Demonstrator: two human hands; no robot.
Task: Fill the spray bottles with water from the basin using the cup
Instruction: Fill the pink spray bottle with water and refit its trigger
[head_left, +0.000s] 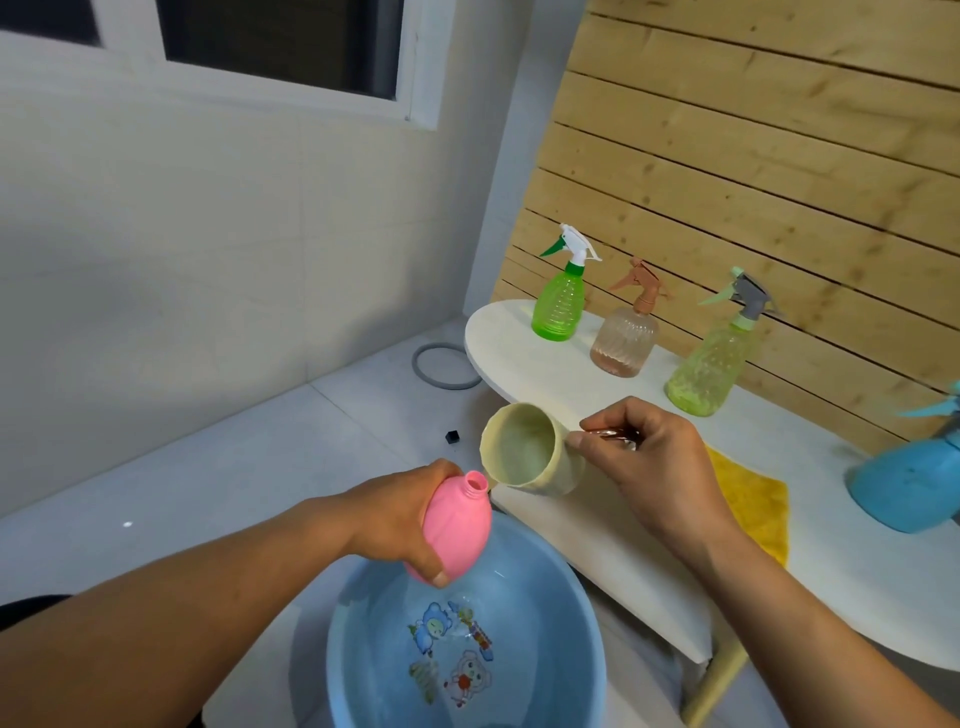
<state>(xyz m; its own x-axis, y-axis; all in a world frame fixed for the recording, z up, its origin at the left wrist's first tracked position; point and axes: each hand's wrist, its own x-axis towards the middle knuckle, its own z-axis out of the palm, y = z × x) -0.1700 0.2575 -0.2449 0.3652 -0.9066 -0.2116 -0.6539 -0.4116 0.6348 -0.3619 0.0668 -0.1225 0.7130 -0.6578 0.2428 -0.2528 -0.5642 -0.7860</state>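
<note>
Right hand: the right hand (654, 467) grips the handle of the cream cup (524, 449), fingers curled round it, with the cup tipped on its side.
Left hand: the left hand (400, 519) wraps round the body of the pink bottle (457, 525), capless, held above the blue basin (582, 613).
Cup axis: the long axis lies near level, the mouth facing left and toward the camera, its lower lip just beside the bottle's neck.
Bottle axis: it leans, base down toward the basin, open neck pointing up and right at the cup.
Risk: the cup's mouth is far wider than the neck, so I judge a quick tilt would send water down the outside; most would land in the basin, some perhaps on the tabletop (810, 571) edge.
Second risk: a wet bottle could slip in the grasp.
Farther out: green bottle (560, 306), peach bottle (626, 335), yellow-green bottle (714, 364) and blue bottle (909, 483) stand on the tabletop, a yellow cloth (753, 504) among them.
</note>
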